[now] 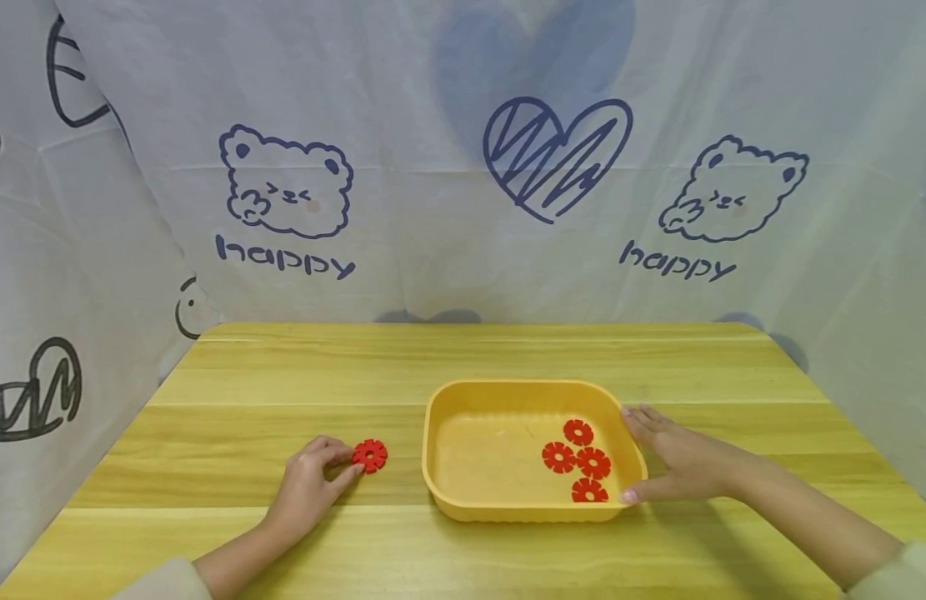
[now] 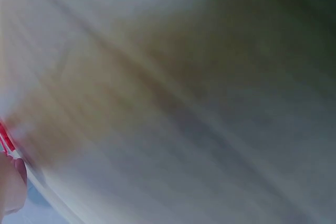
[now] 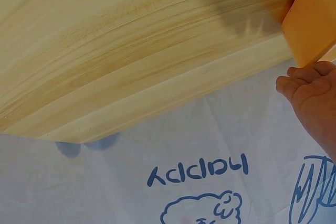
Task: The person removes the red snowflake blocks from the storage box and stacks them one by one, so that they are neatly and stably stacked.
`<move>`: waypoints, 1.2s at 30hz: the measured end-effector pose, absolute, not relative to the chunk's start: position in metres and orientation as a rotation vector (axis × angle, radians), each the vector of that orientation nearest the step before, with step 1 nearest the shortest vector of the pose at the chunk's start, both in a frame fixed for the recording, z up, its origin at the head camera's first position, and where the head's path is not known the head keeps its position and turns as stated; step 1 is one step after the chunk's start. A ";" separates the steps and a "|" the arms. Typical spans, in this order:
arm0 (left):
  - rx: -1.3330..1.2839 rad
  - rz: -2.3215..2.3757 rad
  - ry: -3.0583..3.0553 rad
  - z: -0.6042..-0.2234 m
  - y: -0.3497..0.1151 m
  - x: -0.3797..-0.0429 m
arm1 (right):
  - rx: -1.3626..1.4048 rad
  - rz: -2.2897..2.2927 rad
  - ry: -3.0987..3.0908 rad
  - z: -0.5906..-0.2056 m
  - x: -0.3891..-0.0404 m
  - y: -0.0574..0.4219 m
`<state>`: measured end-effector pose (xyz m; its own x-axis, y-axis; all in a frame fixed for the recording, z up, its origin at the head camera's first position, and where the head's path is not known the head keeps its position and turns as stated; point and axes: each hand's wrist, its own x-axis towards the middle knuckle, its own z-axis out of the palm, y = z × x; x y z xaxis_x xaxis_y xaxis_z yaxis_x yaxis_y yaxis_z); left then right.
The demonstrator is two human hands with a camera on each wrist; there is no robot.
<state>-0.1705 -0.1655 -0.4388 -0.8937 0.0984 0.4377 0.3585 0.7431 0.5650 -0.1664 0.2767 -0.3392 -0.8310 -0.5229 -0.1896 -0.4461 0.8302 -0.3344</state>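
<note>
My left hand pinches a red notched disc, shaped like a snowflake building piece, between thumb and fingertips. This disc is close over the table, left of a yellow plastic basin. In the left wrist view only a bit of the red disc and part of the left hand show at the edge. My right hand rests against the basin's right end, fingers extended along its far corner and thumb at the near corner. Several more red discs lie inside the basin, toward its right side.
The wooden table has rounded far corners. Behind and beside it hangs a pale cloth with drawn bears, hearts and "happy" lettering.
</note>
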 end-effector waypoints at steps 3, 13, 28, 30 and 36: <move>-0.350 -0.943 -2.570 -0.439 -0.166 -0.171 | -0.740 -0.405 2.734 -0.340 -0.167 0.277; -0.357 -0.940 -2.587 -0.438 -0.165 -0.170 | -0.730 -0.408 2.732 -0.340 -0.167 0.276; -0.388 -0.915 -2.570 -0.441 -0.166 -0.171 | -0.745 -0.391 2.749 -0.341 -0.167 0.277; -0.391 -0.917 -2.572 -0.441 -0.166 -0.171 | -0.748 -0.390 2.750 -0.342 -0.167 0.277; -0.390 -0.943 -2.574 -0.440 -0.167 -0.170 | -0.748 -0.400 2.744 -0.342 -0.167 0.277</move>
